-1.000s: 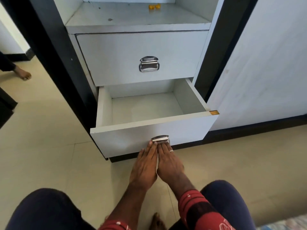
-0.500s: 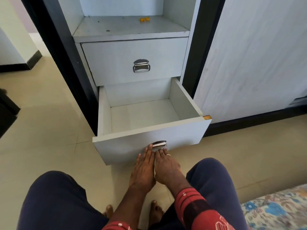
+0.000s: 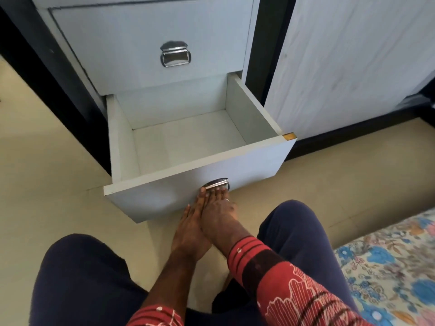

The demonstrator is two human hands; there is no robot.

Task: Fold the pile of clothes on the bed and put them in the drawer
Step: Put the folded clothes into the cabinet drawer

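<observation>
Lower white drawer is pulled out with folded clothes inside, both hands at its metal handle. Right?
Not quite. The head view shows the lower white drawer pulled out but empty, no clothes inside. Left hand and right hand are at its metal handle.

Open drawer gapes upward; upper drawer overhangs its back.
</observation>
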